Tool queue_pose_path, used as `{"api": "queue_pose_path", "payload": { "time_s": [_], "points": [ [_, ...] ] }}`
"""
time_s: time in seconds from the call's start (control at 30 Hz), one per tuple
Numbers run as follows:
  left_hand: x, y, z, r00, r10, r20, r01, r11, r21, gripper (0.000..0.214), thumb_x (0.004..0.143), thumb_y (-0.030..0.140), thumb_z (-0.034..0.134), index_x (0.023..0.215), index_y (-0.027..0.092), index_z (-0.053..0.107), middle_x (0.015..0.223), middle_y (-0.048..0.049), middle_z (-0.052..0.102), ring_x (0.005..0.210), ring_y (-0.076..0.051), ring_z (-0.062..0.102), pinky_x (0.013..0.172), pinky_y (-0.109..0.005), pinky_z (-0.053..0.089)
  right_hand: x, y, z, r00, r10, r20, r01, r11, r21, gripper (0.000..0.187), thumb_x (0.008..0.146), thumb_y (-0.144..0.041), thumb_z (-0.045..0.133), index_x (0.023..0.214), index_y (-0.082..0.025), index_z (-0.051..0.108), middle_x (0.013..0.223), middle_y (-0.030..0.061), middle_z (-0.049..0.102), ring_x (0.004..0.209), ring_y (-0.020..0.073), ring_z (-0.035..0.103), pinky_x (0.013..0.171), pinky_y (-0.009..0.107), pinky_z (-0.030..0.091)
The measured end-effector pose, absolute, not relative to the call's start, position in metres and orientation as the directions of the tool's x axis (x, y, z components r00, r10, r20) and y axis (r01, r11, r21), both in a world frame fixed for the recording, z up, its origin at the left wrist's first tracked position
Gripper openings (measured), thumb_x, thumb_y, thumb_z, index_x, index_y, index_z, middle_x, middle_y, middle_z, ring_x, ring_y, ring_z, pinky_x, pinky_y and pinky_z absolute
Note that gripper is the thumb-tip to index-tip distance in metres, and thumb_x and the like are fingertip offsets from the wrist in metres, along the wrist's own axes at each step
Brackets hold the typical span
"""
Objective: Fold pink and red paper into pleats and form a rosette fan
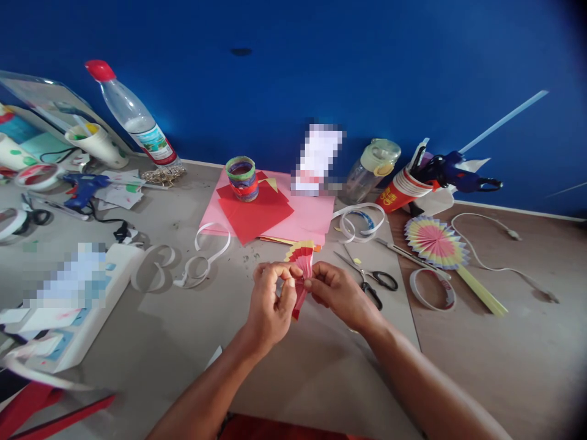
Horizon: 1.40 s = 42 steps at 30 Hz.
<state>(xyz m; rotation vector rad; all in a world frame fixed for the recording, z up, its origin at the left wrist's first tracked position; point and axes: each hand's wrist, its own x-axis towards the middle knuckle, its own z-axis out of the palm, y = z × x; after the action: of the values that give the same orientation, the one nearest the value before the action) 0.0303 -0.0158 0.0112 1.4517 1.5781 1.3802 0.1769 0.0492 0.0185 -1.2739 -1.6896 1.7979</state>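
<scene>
Two bare hands meet over the middle of the grey bench (183,342), both closed on one small piece of work. The left hand (270,302) is curled, its thumb and fingertips pinching the lower part of a pleated paper fan (302,260). The right hand (337,293) pinches the same fan from the other side, thumb and forefinger pressed together at its waist. The fan is red with a yellow edge; it stands roughly upright between the hands, its top spread open above the fingers and its folded lower end poking out below them, held clear of the bench.

Just behind the fan lies a stack of pink paper sheets (312,217) with a red paper square (254,217) on top, and on that stands a small pot wrapped in coloured bands (242,177). Black-handled scissors (373,281) lie just to the right of the right hand. Further right are a tape roll (433,288) and a finished round paper fan on a yellow stick (435,242). White paper strips (206,256) curl in loops to the left of the hands. At the back left a clear plastic bottle with a red cap (132,116) leans against the blue wall (321,61), near a blue glue gun (82,186) lying on the bench.
</scene>
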Motion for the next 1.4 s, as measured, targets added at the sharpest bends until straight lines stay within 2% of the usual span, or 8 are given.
{"api": "queue_pose_path", "payload": {
  "time_s": [0.17,0.37,0.57,0.7,0.8,1.17,1.27,1.4],
  "points": [
    [0.029,-0.015,0.01,-0.246,0.969,-0.001,0.014,0.004,1.0,0.01,0.091,0.026,0.045,0.084,0.02,0.048,0.085,-0.0028,0.06,0.072,-0.013,0.054,0.067,-0.026,0.045,0.181,0.054,0.015,-0.586,0.702,-0.405,0.239,-0.328,-0.914,0.031,0.073,-0.043,0.067,0.068,-0.017,0.051,0.056,-0.0067,0.042,0.051,0.0067,0.035,0.049,0.022,0.027],
    [0.028,-0.012,0.008,-0.24,0.97,-0.027,-0.119,-0.001,0.993,0.014,0.087,0.03,0.054,0.096,0.02,0.05,0.076,0.0008,0.056,0.069,-0.011,0.053,0.064,-0.023,0.043,0.185,0.061,0.012,-0.651,0.622,-0.435,0.159,-0.448,-0.88,0.033,0.068,-0.043,0.072,0.068,-0.016,0.053,0.055,-0.0063,0.045,0.049,0.0062,0.038,0.047,0.021,0.025],
    [0.023,-0.013,0.01,-0.244,0.956,0.16,0.197,-0.113,0.974,0.016,0.09,0.028,0.048,0.101,0.02,0.056,0.084,-0.0028,0.055,0.079,-0.015,0.053,0.075,-0.028,0.044,0.186,0.064,0.016,-0.657,0.629,-0.415,0.158,-0.423,-0.892,0.035,0.066,-0.045,0.074,0.07,-0.015,0.057,0.055,-0.0056,0.047,0.051,0.0061,0.038,0.048,0.02,0.027],
    [0.022,-0.012,0.01,-0.09,0.898,0.43,0.633,-0.282,0.721,0.026,0.084,0.013,0.051,0.108,0.023,0.057,0.097,-0.0062,0.055,0.095,-0.019,0.054,0.09,-0.038,0.038,0.187,0.065,0.017,-0.656,0.618,-0.433,0.164,-0.444,-0.881,0.036,0.066,-0.046,0.074,0.07,-0.014,0.057,0.056,-0.0055,0.047,0.052,0.0065,0.04,0.05,0.02,0.028],
    [0.024,-0.01,0.007,0.006,0.861,0.508,0.787,-0.317,0.529,0.035,0.081,0.006,0.052,0.108,0.026,0.06,0.096,-0.0048,0.056,0.092,-0.018,0.056,0.093,-0.04,0.034,0.188,0.066,0.015,-0.666,0.606,-0.436,0.14,-0.473,-0.87,0.036,0.066,-0.046,0.074,0.069,-0.015,0.056,0.057,-0.0057,0.047,0.052,0.0065,0.04,0.051,0.02,0.029],
    [0.027,-0.012,0.005,0.0,0.808,0.59,0.88,-0.28,0.383,0.016,0.077,0.007,0.055,0.082,0.022,0.059,0.084,-0.0024,0.064,0.079,-0.017,0.061,0.1,-0.043,0.026,0.187,0.065,0.012,-0.652,0.634,-0.416,0.16,-0.421,-0.893,0.038,0.067,-0.049,0.072,0.066,-0.016,0.053,0.054,-0.0061,0.045,0.051,0.0066,0.039,0.049,0.021,0.027],
    [0.027,-0.012,0.008,0.001,0.814,0.58,0.841,-0.314,0.44,0.017,0.077,0.005,0.053,0.084,0.021,0.056,0.093,-0.0043,0.066,0.087,-0.018,0.061,0.101,-0.044,0.027,0.188,0.067,0.013,-0.64,0.647,-0.415,0.149,-0.425,-0.893,0.039,0.066,-0.049,0.072,0.064,-0.016,0.052,0.052,-0.0068,0.045,0.048,0.0064,0.039,0.048,0.021,0.027],
    [0.026,-0.01,0.011,-0.022,0.875,0.483,0.655,-0.352,0.668,0.016,0.082,0.006,0.047,0.084,0.021,0.053,0.095,-0.0053,0.067,0.09,-0.017,0.062,0.091,-0.037,0.041,0.188,0.069,0.016,-0.622,0.637,-0.455,0.182,-0.448,-0.875,0.039,0.062,-0.049,0.073,0.063,-0.016,0.053,0.048,-0.007,0.046,0.044,0.0061,0.038,0.045,0.021,0.026]
  ]
}}
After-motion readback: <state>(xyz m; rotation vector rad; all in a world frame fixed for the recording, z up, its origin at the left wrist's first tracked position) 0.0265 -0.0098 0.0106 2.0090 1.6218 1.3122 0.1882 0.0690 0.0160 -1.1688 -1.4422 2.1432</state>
